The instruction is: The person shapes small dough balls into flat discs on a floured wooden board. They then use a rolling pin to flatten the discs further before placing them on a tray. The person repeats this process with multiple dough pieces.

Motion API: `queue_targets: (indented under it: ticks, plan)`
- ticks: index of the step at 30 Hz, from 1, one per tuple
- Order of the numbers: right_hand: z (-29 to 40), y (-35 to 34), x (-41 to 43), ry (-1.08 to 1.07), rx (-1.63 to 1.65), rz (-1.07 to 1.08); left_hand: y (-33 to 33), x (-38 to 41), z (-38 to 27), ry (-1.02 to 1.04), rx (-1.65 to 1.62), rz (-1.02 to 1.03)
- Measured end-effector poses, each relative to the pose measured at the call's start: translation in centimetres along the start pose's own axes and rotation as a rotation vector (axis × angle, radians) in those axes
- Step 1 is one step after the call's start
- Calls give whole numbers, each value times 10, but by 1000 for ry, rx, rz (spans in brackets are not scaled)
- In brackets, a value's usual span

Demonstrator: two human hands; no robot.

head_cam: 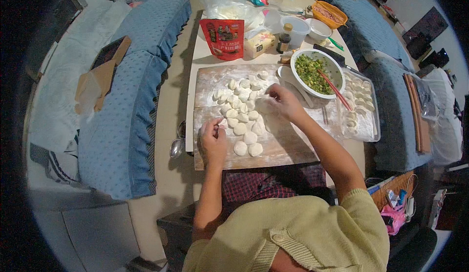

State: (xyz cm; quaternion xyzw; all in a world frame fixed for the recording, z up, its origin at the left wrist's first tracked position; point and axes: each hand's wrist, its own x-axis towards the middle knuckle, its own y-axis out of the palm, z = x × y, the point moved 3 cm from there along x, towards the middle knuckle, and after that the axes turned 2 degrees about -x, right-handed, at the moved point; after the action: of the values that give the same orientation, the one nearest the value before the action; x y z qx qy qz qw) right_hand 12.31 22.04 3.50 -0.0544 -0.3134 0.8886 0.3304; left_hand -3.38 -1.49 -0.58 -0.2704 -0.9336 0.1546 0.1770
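Note:
A floured wooden board lies before me, with several small dough pieces clustered in its middle. Three flattened dough rounds lie closest to me. My left hand is at the board's left side, fingers curled, its fingertips beside a pale dough piece; whether it grips the piece is unclear. On the right, my right hand is bent down over a patch of loose flour. Its fingertips are partly hidden, and I cannot make out anything held in them.
Behind the board's right corner stands a white bowl of chopped green filling with red chopsticks. Shaped dumplings fill part of a clear tray. A red pouch, a sauce bottle and a plastic tub stand farther back.

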Motion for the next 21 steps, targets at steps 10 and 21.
queue_targets:
  ticks: [10, 21]
  plan:
    - [-33, -54, -79, -116, -595, -77, -2, 2, -4, 1, 69, 2]
    - [-31, -66, -104, 79, -294, -14, 2, 2, 12, -4, 18, -20]
